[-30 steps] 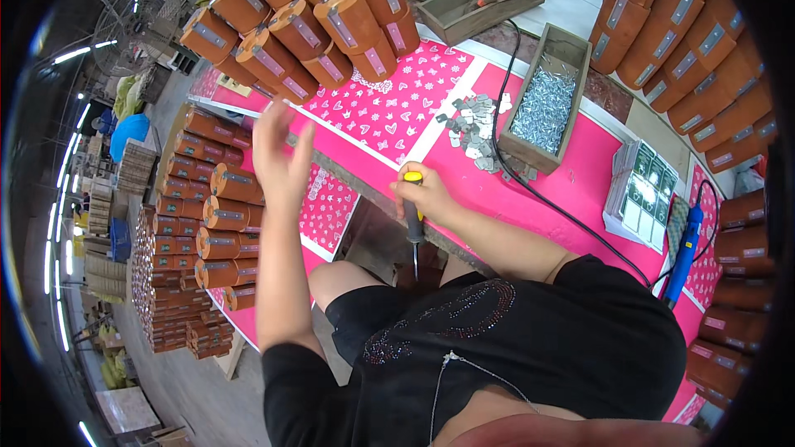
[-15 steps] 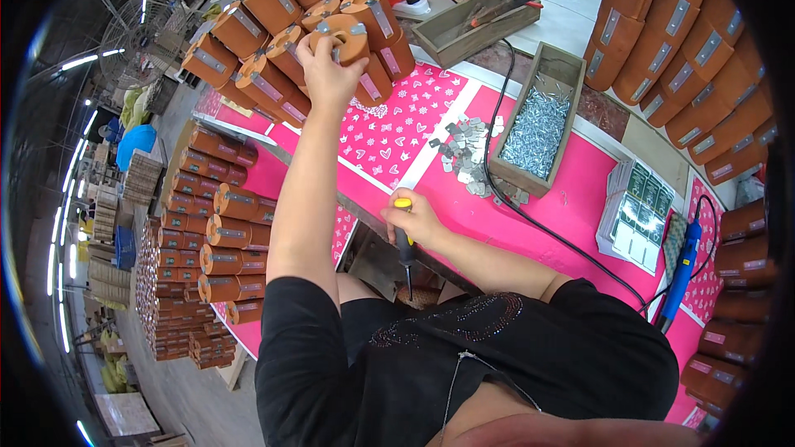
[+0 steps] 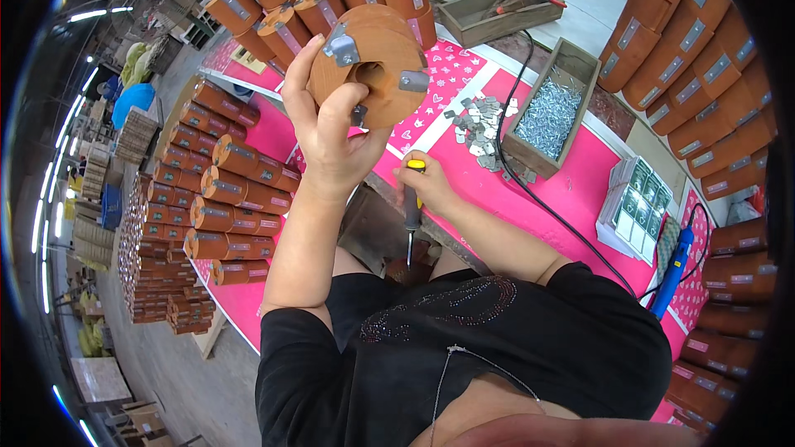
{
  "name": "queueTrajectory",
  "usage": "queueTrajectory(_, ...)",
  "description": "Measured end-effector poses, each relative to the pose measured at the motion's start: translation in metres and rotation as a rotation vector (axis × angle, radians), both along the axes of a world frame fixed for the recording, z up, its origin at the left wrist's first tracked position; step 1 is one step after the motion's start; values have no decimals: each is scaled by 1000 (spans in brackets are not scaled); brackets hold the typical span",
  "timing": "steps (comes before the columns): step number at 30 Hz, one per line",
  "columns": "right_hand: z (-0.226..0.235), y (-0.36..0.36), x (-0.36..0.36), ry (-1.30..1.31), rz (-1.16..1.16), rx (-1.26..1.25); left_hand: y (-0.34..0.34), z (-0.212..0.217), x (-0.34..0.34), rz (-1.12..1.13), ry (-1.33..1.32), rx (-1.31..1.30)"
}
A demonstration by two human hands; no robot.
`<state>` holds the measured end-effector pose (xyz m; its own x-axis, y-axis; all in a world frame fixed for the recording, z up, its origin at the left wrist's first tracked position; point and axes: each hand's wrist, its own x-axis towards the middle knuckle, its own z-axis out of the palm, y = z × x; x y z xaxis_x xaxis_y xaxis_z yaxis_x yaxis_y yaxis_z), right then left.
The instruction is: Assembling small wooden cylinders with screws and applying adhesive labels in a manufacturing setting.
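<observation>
My left hand (image 3: 335, 132) grips a round brown wooden block (image 3: 393, 33), lifted above the table with its end toward me. The block has a hole in its middle, and small metal plates (image 3: 413, 81) sit around its end. My right hand (image 3: 432, 185) is closed around a screwdriver (image 3: 411, 207) with a yellow and dark handle, its shaft pointing down over the table's near edge. Beyond my right hand lies a loose pile of small metal plates (image 3: 479, 126). Next to that pile, a wooden tray (image 3: 571, 108) holds many silver screws (image 3: 546, 120).
More brown blocks are stacked at the back left (image 3: 315, 8), along the left (image 3: 240, 186) and on the right (image 3: 704, 58). A wooden box (image 3: 464, 29) holds red-handled pliers (image 3: 534, 2). A black cable (image 3: 571, 236) crosses the pink table toward a blue electric tool (image 3: 677, 273). Printed cards (image 3: 636, 207) lie nearby.
My left hand has lifted the wooden block from the back stack and brought it nearer and higher. My right hand keeps the screwdriver, slightly raised in the picture. The view has shifted a little.
</observation>
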<state>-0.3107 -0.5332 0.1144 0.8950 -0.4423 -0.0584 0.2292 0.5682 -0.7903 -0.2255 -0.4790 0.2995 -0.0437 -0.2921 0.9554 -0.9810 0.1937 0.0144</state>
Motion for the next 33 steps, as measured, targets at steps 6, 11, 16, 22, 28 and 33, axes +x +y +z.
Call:
queueTrajectory(6, 1, 2, 0, -12, 11, 3, 22, 8, -7, 40, 70, 59)
queueTrajectory(11, -2, -1, -2, -17, -1, 9, 31, 9, -12, 141, 65, 174)
queueTrajectory(16, 5, 2, -4, 29, -25, -25, 51, -18, -3, 301, 238, 434)
queueTrajectory(22, 29, -12, -17, -23, -255, 155, 88, -57, -10, 338, 298, 514)
queueTrajectory(28, 159, -43, -95, -604, -641, -694, 102, -66, -32, 246, 309, 482)
queueTrajectory(33, 216, -7, -152, -849, -287, -776, 84, -75, -55, 57, 311, 425)
